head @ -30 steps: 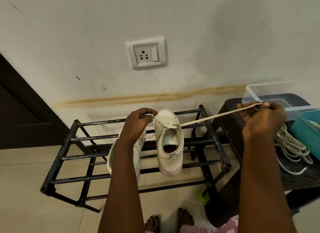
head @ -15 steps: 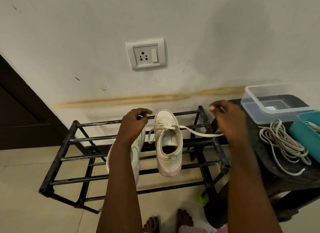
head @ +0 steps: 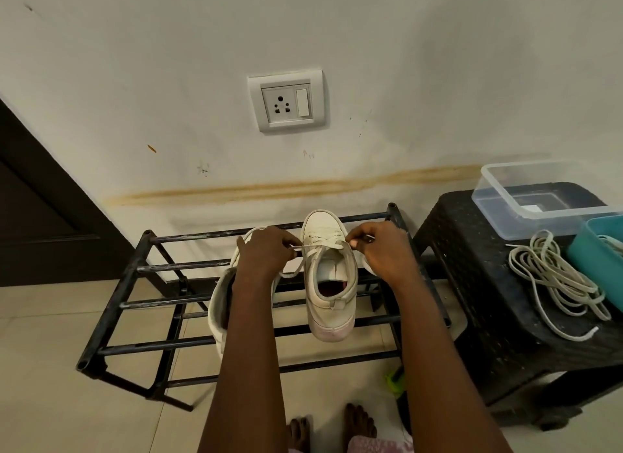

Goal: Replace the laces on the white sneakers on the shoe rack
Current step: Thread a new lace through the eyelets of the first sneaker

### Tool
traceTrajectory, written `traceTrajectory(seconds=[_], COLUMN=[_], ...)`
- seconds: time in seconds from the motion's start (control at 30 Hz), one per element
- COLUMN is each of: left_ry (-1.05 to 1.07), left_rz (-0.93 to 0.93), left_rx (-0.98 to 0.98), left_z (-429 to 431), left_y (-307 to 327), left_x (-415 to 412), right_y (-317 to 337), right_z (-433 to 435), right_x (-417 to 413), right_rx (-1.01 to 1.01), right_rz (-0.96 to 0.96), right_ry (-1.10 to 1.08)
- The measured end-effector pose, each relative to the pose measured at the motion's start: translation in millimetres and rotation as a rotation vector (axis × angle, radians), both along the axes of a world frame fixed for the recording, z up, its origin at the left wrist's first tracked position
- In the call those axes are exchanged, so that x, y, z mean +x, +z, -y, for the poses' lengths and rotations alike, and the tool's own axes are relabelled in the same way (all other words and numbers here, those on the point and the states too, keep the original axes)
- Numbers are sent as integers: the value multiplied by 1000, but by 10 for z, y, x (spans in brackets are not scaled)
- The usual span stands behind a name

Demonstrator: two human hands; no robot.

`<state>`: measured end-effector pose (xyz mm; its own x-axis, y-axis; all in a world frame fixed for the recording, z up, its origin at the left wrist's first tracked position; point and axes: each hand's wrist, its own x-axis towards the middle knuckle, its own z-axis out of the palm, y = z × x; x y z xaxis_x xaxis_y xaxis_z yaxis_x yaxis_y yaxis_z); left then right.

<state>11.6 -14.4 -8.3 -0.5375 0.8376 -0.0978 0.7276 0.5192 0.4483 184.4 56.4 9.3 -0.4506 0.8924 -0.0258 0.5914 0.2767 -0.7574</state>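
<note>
Two white sneakers sit on the black metal shoe rack (head: 141, 269). The right sneaker (head: 332, 304) stands toe toward the wall, its cream lace (head: 315, 247) threaded through the upper eyelets. My left hand (head: 266, 253) pinches one end of that lace at the sneaker's left side. On the opposite side my right hand (head: 381, 250) pinches the other end close to the eyelets. The left sneaker (head: 222, 301) lies tilted under my left forearm, mostly hidden.
A black plastic stool (head: 478, 284) stands right of the rack, carrying a clear container (head: 539, 223), a teal box (head: 596, 260) and a loose pile of white laces (head: 559, 284). A wall socket (head: 286, 102) is above. My bare feet (head: 333, 425) are on the tiled floor. A dark door (head: 40, 216) is left.
My right hand, which pulled the lace out toward the stool, has come back in to the sneaker's right eyelets. The lace has gone from taut to short and slack between both hands.
</note>
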Motion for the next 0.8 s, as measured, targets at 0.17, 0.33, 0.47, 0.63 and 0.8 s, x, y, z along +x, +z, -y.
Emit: traceTrajectory(seconds=[0.17, 0.33, 0.47, 0.63, 0.8], left_ry=[95, 184, 46, -69, -134], left_rz=[30, 208, 441, 513, 433], left_rx=[303, 437, 341, 255, 190], left_z=[29, 70, 134, 128, 56], left_y=[20, 175, 238, 244, 222], left_x=[-6, 32, 44, 69, 154], right_y=[36, 91, 144, 195, 173], right_z=[-5, -40, -95, -158, -212], right_x=[32, 189, 367, 578, 728], right_rx=[-16, -26, -31, 5, 31], right_rz=[-20, -64, -67, -10, 57], right_ry=[-63, -186, -315, -538, -768])
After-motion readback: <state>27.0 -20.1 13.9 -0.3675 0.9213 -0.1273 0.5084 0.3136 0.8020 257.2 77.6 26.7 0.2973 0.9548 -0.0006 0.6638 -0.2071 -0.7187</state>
